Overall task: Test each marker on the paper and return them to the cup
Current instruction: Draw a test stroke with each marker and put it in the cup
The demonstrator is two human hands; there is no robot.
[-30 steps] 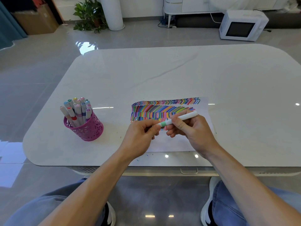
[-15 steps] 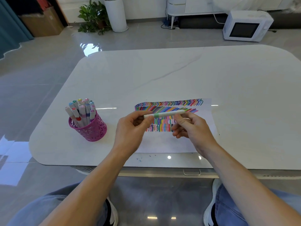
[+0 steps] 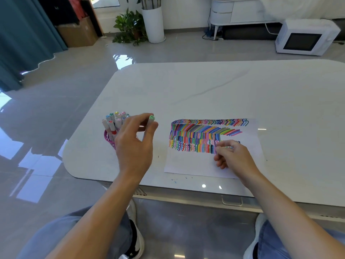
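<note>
White table [image 3: 205, 86] with rounded corners across the middle, wide white top stretching away toward 12 and 2 o'clock, near edge running from 7 to 4 o'clock

White microwave [image 3: 304, 38] on the floor [image 3: 56, 109] beyond the far edge at 1 o'clock, well apart from everything on the top

Sheet of paper [image 3: 196, 165] flat at 3 o'clock of the cup [image 3: 108, 137], upper half packed with rows of coloured strokes and zigzags, near edge lying close to the table's near edge

Left hand [image 3: 134, 139] in the air in front of the cup, thumb and fingertips pinching a marker [image 3: 151, 118]

Right hand [image 3: 235, 156] resting on the paper's 4 o'clock part, fingers curled under; thin pale streak at the thumb too blurred to tell whether held

Pink cup near the table's rounded left corner, largely hidden behind the left hand, open strip of white top between it and the sheet

Bunch of capped markers [image 3: 115, 118] standing in the cup, coloured ends up

Pinched marker upright, green end on top, just beside the bunch at its 3 o'clock, lower part hidden by the fingers; print on the barrels too small to read
</note>
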